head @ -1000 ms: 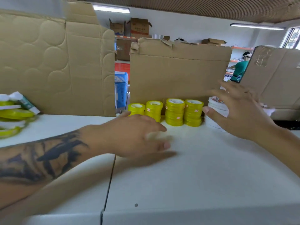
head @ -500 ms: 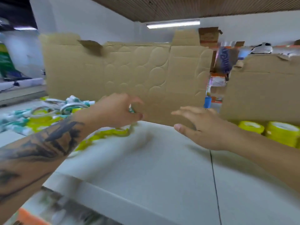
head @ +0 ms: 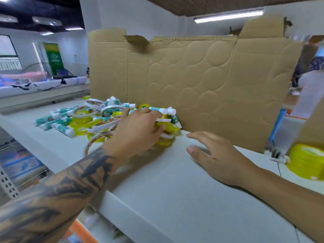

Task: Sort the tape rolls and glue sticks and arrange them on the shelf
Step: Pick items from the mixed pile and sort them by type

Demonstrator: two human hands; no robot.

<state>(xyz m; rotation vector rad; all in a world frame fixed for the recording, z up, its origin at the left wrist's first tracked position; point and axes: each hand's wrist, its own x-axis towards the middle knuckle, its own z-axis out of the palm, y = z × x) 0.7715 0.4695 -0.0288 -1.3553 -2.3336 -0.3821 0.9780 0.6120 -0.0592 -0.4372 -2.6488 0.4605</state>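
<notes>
Both hands reach over the white shelf [head: 175, 181], a smooth, matte slab with a squared front edge. Left hand [head: 136, 130], on a heavily tattooed forearm, lies palm-down across the near edge of the pile [head: 105, 118] at about ten o'clock in the view, fingers spread and bent down into the rolls; whether they actually grip anything is hidden by the hand itself. Right hand [head: 215, 156] hovers low over bare shelf at about four o'clock from the left one, palm down, fingers loosely extended toward the pile, holding nothing.

That pile is a loose jumble: glue sticks [head: 57, 122], slim cylinders with teal-and-white labels and white caps, lying on their sides, mixed with tape rolls [head: 82, 114], flat rings, some glossy translucent yellow, others white with a printed pattern. One patterned ring [head: 98, 139] leans on edge beside the left wrist. At three o'clock, well apart from the pile, stands a stack of yellow tape [head: 306, 163], shiny and cylindrical.

Behind everything rises a cardboard sheet [head: 201, 81], brown, flattened, embossed with overlapping circular dents, its top flaps torn.
</notes>
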